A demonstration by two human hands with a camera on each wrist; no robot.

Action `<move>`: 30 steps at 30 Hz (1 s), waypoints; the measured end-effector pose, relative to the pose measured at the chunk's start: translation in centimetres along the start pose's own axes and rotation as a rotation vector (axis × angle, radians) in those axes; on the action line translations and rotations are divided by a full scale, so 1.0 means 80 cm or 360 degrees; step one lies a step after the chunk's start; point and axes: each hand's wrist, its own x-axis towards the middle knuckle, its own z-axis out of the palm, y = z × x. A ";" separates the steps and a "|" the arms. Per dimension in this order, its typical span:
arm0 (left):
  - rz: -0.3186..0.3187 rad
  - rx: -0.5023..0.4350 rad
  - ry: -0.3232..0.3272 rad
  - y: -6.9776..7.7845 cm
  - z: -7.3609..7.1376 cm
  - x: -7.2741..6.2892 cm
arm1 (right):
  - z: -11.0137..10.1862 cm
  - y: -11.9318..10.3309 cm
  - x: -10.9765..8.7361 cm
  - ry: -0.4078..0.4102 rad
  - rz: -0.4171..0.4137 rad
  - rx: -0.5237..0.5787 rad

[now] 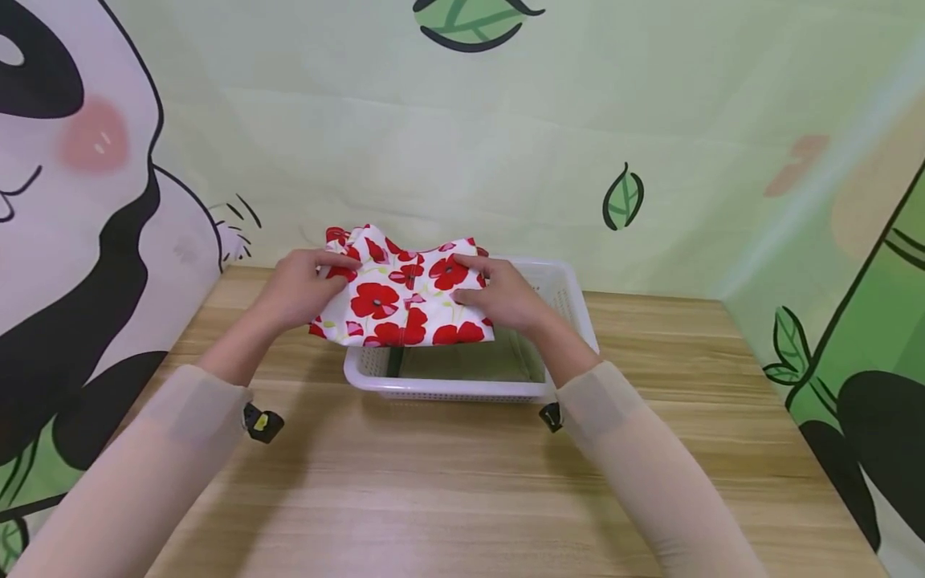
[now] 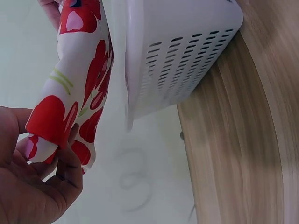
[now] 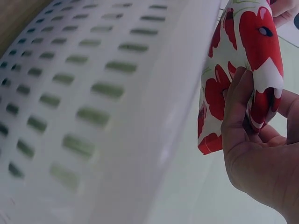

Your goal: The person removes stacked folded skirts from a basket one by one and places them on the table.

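Note:
A folded piece of white fabric with red poppies [image 1: 405,293], perhaps a garment, is held up over a white plastic basket [image 1: 455,388]. At its left side my left hand [image 1: 296,289] pinches the edge, thumb on the near face and fingers behind. My right hand [image 1: 502,293] grips the opposite side in the same way. In the left wrist view, the left fingers [image 2: 67,175] curl under the folded layers. The right wrist view has the right hand [image 3: 261,163] around the other end, beside the basket wall [image 3: 107,116]. The fabric covers the basket's far left part.
Inside the basket lies something flat and olive green [image 1: 470,365], with a dark strip [image 1: 394,361] at its left. The basket stands on a wood-grain table [image 1: 433,482], near a printed backdrop [image 1: 361,144] behind the table's far edge.

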 end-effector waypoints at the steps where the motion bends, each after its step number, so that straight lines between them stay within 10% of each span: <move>1: -0.0003 0.0002 0.0007 -0.002 -0.002 -0.001 | 0.003 -0.002 0.001 -0.0004 0.0001 0.0002; 30: -0.0080 0.0007 0.0163 -0.044 -0.030 -0.033 | 0.055 -0.029 0.011 -0.0056 -0.0087 0.0027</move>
